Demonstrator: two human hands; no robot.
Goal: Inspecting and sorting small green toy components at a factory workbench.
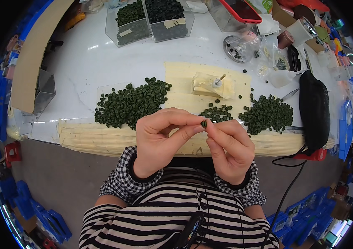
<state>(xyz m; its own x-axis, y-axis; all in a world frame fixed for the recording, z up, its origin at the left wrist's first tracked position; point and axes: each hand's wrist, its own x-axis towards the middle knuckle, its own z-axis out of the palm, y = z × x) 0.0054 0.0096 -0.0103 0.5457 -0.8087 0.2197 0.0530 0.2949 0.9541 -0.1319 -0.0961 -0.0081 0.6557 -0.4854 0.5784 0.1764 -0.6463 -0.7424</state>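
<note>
In the centre of the frame the left hand (158,139) and right hand (229,149) pinch together one small green disc (204,123). Behind them, a big pile (129,103) lies at left, a smaller pile (267,114) at right. Probably much work remains.

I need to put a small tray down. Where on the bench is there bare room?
Bare white table lies between the clear bins and the left heap of green discs. The right end is crowded: bottle, black pouch, bags and cups.
</note>
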